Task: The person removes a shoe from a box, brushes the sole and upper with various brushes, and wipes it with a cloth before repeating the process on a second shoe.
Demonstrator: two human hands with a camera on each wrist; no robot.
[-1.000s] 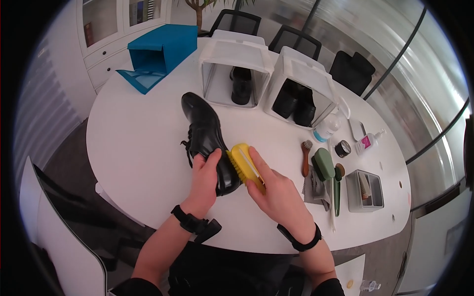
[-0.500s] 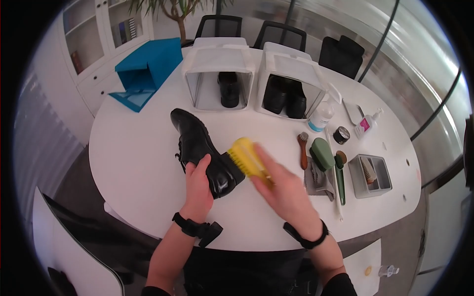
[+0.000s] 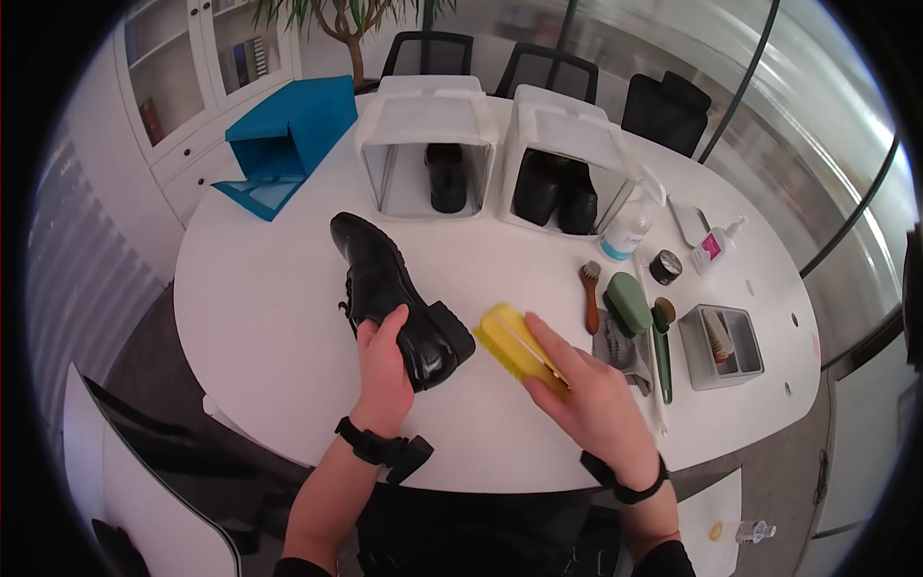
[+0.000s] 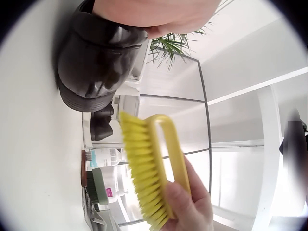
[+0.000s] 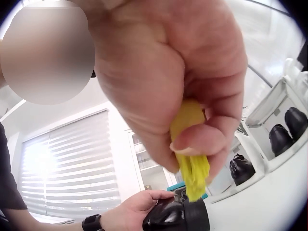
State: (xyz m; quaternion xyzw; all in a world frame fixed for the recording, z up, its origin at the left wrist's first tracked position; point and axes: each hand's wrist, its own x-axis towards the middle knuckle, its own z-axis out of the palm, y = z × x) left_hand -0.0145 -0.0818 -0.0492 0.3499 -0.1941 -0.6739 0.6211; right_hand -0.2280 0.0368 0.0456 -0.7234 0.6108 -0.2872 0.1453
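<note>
A black lace-up shoe [image 3: 373, 264] lies tilted on its side, its toe pointing away and its heel towards me. My left hand [image 3: 385, 380] grips it near the ankle opening, with the thumb along the upper. In my right hand [image 3: 606, 413] is a yellow scrub brush [image 3: 516, 348], pinched between thumb and fingers by its handle. The bristles [image 4: 139, 163] face the shoe, and a small gap separates them from the heel [image 3: 452, 332]. From the right wrist, the brush [image 5: 190, 120] is partly hidden by the fingers.
Two white shoe boxes [image 3: 423, 120] holding black shoes [image 3: 577, 197] and a blue box [image 3: 322, 120] stand at the back. On the right are a wooden brush [image 3: 589, 298], green brush [image 3: 628, 303], grey cloth [image 3: 625, 361], spray bottle [image 3: 627, 231], small jar [image 3: 665, 266] and metal tin [image 3: 721, 370].
The brush was against the shoe's sole edge near the heel, and has since moved right and towards me, off the heel. The shoe has turned so its heel block shows more. The head view shifted too.
</note>
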